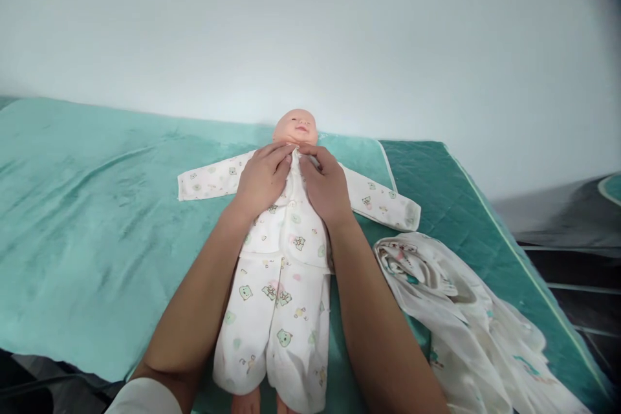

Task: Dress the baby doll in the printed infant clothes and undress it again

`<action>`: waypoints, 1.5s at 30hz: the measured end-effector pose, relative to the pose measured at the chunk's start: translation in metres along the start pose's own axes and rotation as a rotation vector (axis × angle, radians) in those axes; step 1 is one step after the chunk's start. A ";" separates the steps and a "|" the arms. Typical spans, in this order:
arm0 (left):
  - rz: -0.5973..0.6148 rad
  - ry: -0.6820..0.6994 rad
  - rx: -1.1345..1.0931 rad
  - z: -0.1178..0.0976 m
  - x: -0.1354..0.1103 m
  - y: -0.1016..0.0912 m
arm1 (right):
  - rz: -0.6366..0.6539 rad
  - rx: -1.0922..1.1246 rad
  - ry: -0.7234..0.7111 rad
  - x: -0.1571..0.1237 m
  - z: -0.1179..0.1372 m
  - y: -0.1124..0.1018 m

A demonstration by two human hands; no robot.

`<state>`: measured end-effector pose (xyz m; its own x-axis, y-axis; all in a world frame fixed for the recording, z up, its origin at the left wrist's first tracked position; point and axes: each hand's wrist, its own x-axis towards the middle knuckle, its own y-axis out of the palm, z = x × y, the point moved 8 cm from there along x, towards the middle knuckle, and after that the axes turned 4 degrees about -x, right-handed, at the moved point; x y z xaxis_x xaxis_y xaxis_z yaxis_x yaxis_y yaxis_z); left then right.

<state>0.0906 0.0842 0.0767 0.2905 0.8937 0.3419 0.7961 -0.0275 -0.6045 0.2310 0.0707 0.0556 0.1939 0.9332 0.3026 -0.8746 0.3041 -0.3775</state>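
Observation:
A baby doll [297, 126] lies on its back, its head toward the wall. It wears a white printed baby shirt [295, 239] and matching baby pants [272, 323], with its feet showing below the cuffs. My left hand [266, 174] grips the shirt's front edge just under the neck. Opposite it, my right hand [325, 181] holds the other side of the collar, its fingertips close to the left ones. The sleeves stretch out to both sides, and no doll hands show at the cuffs. The fabric right under my fingers is partly hidden.
A light green cover [97, 226] spreads under the doll and to the left. A darker green quilted mat [427, 174] lies to the right. On it is a crumpled white printed cloth [466, 310]. A pale wall [310, 32] rises behind the bed.

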 end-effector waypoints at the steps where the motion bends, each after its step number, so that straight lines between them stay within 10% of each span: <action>1: 0.002 0.004 0.002 -0.001 0.000 0.000 | 0.010 0.010 -0.004 0.000 0.000 0.001; 29: 0.027 0.007 -0.039 -0.006 -0.002 -0.001 | -0.133 0.026 -0.098 -0.002 0.000 -0.006; 36: -0.132 -0.034 -0.176 0.003 -0.006 -0.009 | -0.137 0.071 -0.091 -0.004 0.001 -0.009; 45: -0.092 0.058 -0.088 -0.003 -0.038 -0.010 | -0.123 0.047 -0.122 -0.047 0.013 -0.008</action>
<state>0.0729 0.0496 0.0718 0.2425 0.8668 0.4357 0.8634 0.0120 -0.5044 0.2229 0.0217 0.0555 0.2477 0.8586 0.4489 -0.8683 0.4023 -0.2903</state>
